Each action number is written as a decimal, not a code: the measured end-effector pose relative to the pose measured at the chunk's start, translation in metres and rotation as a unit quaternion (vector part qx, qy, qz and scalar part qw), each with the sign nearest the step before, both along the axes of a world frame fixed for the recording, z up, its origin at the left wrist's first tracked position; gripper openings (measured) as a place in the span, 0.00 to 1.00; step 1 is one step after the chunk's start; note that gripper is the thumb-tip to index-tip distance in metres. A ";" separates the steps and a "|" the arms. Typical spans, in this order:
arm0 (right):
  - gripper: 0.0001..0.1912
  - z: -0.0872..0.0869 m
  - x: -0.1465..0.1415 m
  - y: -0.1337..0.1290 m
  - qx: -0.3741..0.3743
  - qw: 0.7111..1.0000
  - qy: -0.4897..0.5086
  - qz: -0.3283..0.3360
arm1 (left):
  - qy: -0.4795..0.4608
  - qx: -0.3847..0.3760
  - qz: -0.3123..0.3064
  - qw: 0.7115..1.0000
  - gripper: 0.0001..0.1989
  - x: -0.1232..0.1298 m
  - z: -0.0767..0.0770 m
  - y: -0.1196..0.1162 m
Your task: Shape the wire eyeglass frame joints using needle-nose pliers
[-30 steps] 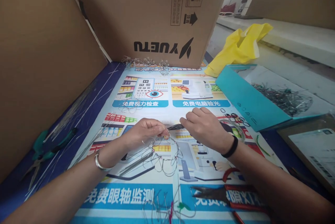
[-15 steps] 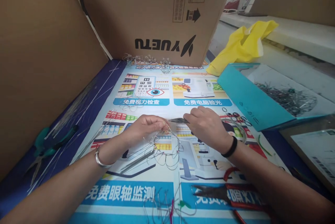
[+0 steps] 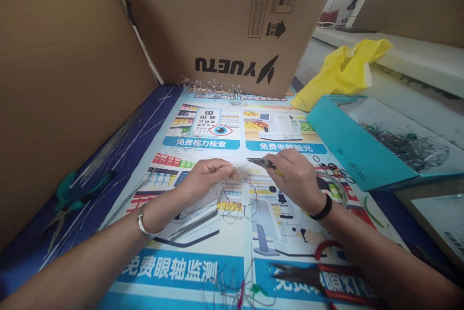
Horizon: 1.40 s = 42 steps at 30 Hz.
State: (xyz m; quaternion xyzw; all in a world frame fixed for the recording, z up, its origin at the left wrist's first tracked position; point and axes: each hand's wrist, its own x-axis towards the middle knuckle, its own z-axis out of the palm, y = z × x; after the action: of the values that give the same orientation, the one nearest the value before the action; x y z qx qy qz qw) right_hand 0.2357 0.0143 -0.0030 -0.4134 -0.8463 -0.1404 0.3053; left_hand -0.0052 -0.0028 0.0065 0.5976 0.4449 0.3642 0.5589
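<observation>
My left hand (image 3: 213,174) pinches a ring of thin looped wire (image 3: 237,206) between thumb and fingers; its loops hang over the printed sheet. To the right, my right hand (image 3: 295,174) is closed around a pair of needle-nose pliers (image 3: 263,162), most of the handle hidden in the palm. The dark tips of the pliers point left, a little above the wire and apart from my left fingers. Whether a fine wire end runs to the tips is too small to tell. Below the looped wire lie several straight wires (image 3: 194,225).
Teal-handled pliers (image 3: 65,203) lie at left beside long loose wires. Red-handled cutters (image 3: 326,278) sit at front right, near bent wire pieces (image 3: 235,288). A teal box (image 3: 355,150) holds many wire pieces; black rings (image 3: 331,167) lie by it. A cardboard box (image 3: 224,24) stands behind.
The pliers have turned within my right hand, showing more of their body and a yellow handle part. My left hand keeps its pinch on the wire. The whole view has shifted slightly.
</observation>
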 end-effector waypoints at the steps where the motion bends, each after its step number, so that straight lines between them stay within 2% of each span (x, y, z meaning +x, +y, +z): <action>1: 0.08 0.000 -0.001 -0.001 0.002 1.000 0.004 0.008 | -0.003 0.002 0.007 1.000 0.11 0.000 -0.001 0.000; 7: 0.08 0.003 -0.001 -0.004 0.050 0.998 -0.038 0.017 | 0.002 0.010 0.031 0.999 0.11 0.002 0.001 -0.001; 14: 0.06 0.008 -0.002 -0.005 0.137 0.986 -0.097 0.010 | 0.017 0.016 0.027 0.999 0.11 0.003 0.005 -0.004; 19: 0.06 0.010 -0.001 -0.006 0.170 0.977 -0.127 -0.006 | 0.030 0.024 0.024 0.999 0.10 0.003 0.004 -0.003; 27: 0.06 0.009 0.001 -0.005 0.189 0.971 -0.143 -0.007 | 0.028 0.021 0.025 0.999 0.11 0.004 0.004 -0.003; 42: 0.06 0.008 0.004 -0.004 0.173 0.973 -0.153 -0.011 | 0.036 0.017 0.033 0.999 0.11 0.003 0.003 -0.002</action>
State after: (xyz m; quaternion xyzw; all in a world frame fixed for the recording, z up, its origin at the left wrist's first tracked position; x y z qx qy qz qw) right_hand 0.2397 0.0103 0.0051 -0.3372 -0.8413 -0.3497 0.2372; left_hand -0.0018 -0.0050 0.0095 0.6049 0.4780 0.3675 0.5201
